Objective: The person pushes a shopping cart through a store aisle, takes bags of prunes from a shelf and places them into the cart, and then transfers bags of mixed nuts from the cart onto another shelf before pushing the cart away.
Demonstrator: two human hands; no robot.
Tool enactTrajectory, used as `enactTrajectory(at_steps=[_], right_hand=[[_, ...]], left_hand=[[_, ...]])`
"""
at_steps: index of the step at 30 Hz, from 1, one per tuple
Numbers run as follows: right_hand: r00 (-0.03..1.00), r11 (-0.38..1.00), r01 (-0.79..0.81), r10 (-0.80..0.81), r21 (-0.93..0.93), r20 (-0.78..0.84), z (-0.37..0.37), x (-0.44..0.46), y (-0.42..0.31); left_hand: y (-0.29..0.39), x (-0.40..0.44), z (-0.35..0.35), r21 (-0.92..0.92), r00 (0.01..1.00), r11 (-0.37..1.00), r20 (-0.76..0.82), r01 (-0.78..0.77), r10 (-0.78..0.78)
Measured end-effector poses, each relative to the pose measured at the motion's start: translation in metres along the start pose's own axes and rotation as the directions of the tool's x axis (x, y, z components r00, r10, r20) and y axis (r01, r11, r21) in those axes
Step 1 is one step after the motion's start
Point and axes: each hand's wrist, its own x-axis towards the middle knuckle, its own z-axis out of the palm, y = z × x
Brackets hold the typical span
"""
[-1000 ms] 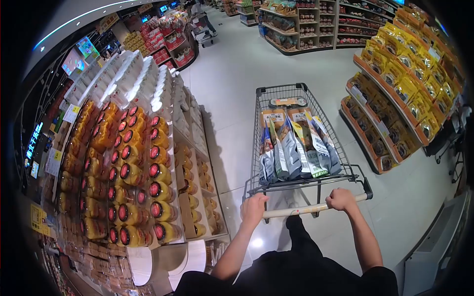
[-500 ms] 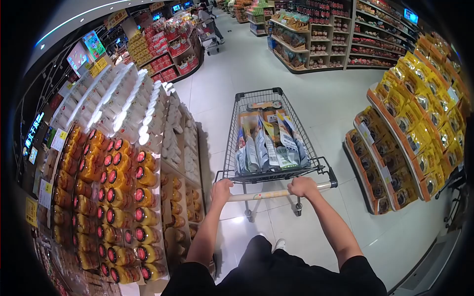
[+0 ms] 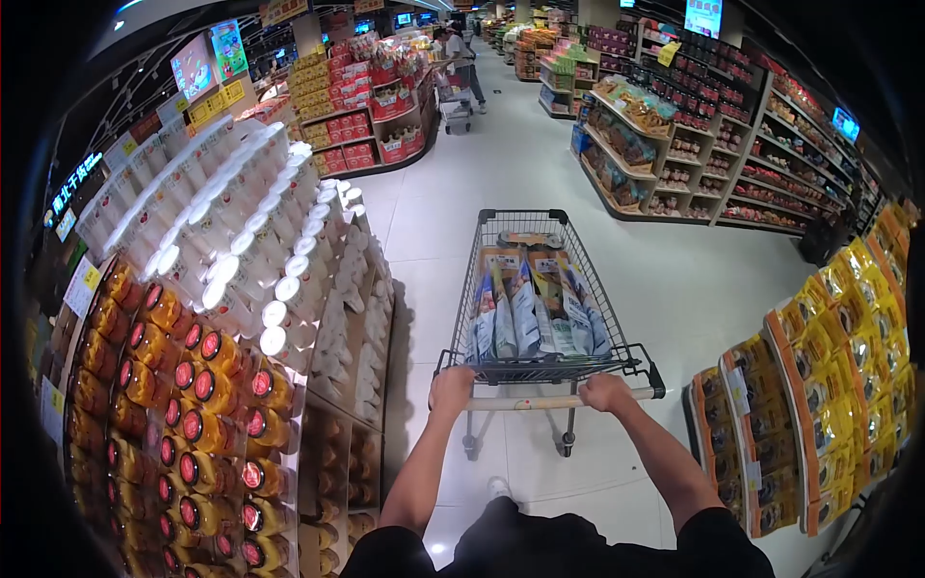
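"What are the person's hands doing?"

"Both grasp the cart's pale handle (image 3: 525, 403). The left hand (image 3: 451, 391) is curled around its left end; the right hand (image 3: 604, 391) is wrapped around it a little short of the right end, so a short stretch of bar shows beyond that fist."

"And the shopping cart (image 3: 523, 217) itself?"

"Directly ahead of the grip, its wire basket running forward from the handle. Printed pouches (image 3: 540, 308) stand side by side in it, just beyond the knuckles, and a flat pack (image 3: 528, 239) lies at the far end. Its contents are too small to tell."

"What flanks the grip?"

"Left of it, apart from the left hand, a display holds glass jars (image 3: 207, 438) of orange-yellow food with red-and-black lids. Farther forward on that side are rows of white-lidded containers (image 3: 226, 246). Right of the grip, well apart from the right hand, a tiered stand carries yellow packets (image 3: 848, 356)."

"Anything below or far ahead?"

"A white shoe (image 3: 498, 488) shows on the floor below the grip, between the forearms. Far ahead, slightly left, another person (image 3: 461, 67) stands by a second cart (image 3: 455, 104), near a display of red boxes (image 3: 352, 101)."
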Motion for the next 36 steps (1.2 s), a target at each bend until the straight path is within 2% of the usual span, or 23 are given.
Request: enactTrajectory(at_steps=[2,6,7,11,13,18,20,21,22,23,24,26,28,31,34,36], right_hand=[[1.000,1.000,-0.002,0.002,-0.013,0.030,-0.019,0.027,-0.003],[0.999,0.998,0.040,-0.041,-0.049,-0.015,-0.052,0.092,-0.003],[0.997,0.998,0.045,-0.048,-0.041,-0.068,-0.055,0.112,-0.001],[0.994,0.994,0.095,-0.097,-0.046,-0.042,-0.091,0.180,0.001],[0.994,0.993,0.104,-0.105,-0.058,-0.010,-0.113,0.213,-0.003],[0.980,0.981,0.186,-0.189,-0.046,-0.062,-0.134,0.314,-0.004],[0.971,0.972,0.225,-0.230,-0.068,-0.072,-0.143,0.354,-0.001],[0.968,0.968,0.238,-0.243,-0.075,-0.063,-0.152,0.372,-0.003],[0.964,0.963,0.256,-0.261,-0.082,-0.051,-0.160,0.391,-0.006],[0.958,0.954,0.281,-0.286,-0.105,-0.032,-0.165,0.412,-0.008],[0.957,0.958,0.270,-0.278,-0.099,-0.080,-0.162,0.426,-0.011],[0.946,0.949,0.300,-0.309,-0.100,-0.097,-0.171,0.459,-0.011],[0.940,0.943,0.318,-0.327,-0.094,-0.101,-0.194,0.489,-0.021],[0.942,0.944,0.316,-0.324,-0.098,-0.083,-0.216,0.531,-0.033],[0.944,0.944,0.311,-0.320,-0.107,-0.078,-0.238,0.579,-0.048],[0.948,0.942,0.308,-0.315,-0.133,-0.041,-0.255,0.608,-0.059]], left_hand=[[-0.001,0.031,0.000,-0.099,0.998,0.993,0.026,0.068,-0.065],[0.001,0.098,-0.003,-0.024,0.987,0.993,0.113,0.114,-0.111],[0.011,0.111,-0.012,-0.006,0.985,0.992,0.116,0.128,-0.126],[-0.005,0.177,0.007,-0.002,0.991,0.992,0.044,0.125,-0.125],[-0.010,0.208,0.007,-0.035,0.993,0.997,-0.097,-0.068,0.065],[-0.036,0.295,0.014,0.056,0.981,0.996,-0.180,-0.065,0.074],[-0.023,0.318,0.005,-0.177,0.964,0.950,-0.019,0.256,-0.264],[-0.014,0.333,0.000,-0.118,0.944,0.938,0.002,0.327,-0.329],[-0.013,0.350,-0.001,-0.137,0.934,0.926,-0.011,0.352,-0.357],[-0.017,0.367,0.001,-0.055,0.929,0.929,-0.035,0.366,-0.368],[-0.024,0.376,0.002,0.026,0.930,0.930,-0.041,0.366,-0.365],[-0.022,0.403,-0.001,-0.110,0.917,0.916,-0.063,0.386,-0.394],[-0.037,0.432,0.003,-0.120,0.942,0.952,-0.159,0.280,-0.297],[-0.048,0.473,0.003,-0.048,0.921,0.950,-0.233,0.309,-0.312],[-0.047,0.512,-0.011,-0.034,0.922,0.937,-0.173,0.347,-0.347],[-0.061,0.542,-0.006,0.019,0.913,0.933,-0.218,0.358,-0.346]])
